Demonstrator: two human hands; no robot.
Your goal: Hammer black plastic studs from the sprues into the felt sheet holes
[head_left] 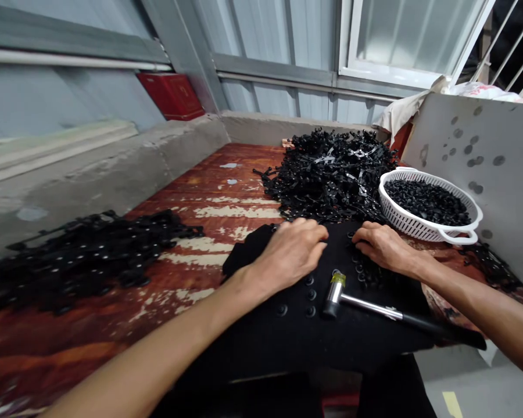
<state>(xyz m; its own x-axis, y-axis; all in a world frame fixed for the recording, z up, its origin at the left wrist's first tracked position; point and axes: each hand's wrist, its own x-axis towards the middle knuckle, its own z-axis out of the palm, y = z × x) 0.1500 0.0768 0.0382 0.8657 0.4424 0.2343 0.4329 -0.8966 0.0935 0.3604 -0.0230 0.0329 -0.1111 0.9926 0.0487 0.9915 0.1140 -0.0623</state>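
My left hand [297,248] rests with curled fingers at the far part of a black cloth [270,342]; whatever its fingertips hold is hidden. To its right, the fingers of my right hand [382,246] are pinched together beside small round black pieces, and I cannot make out what is between them. Several black disc-shaped pieces [311,295] lie on the cloth below my hands. A small hammer [366,304] lies across the cloth, its yellow-and-black head between my hands and its black handle pointing right, under my right forearm.
Beyond my hands rises a tangled heap of black plastic parts [331,174]. A white basket [457,232] full of small black pieces stands right of it. More flat black parts [91,255] lie left on the worn red tabletop [213,200]. A spotted panel [483,151] borders the right side.
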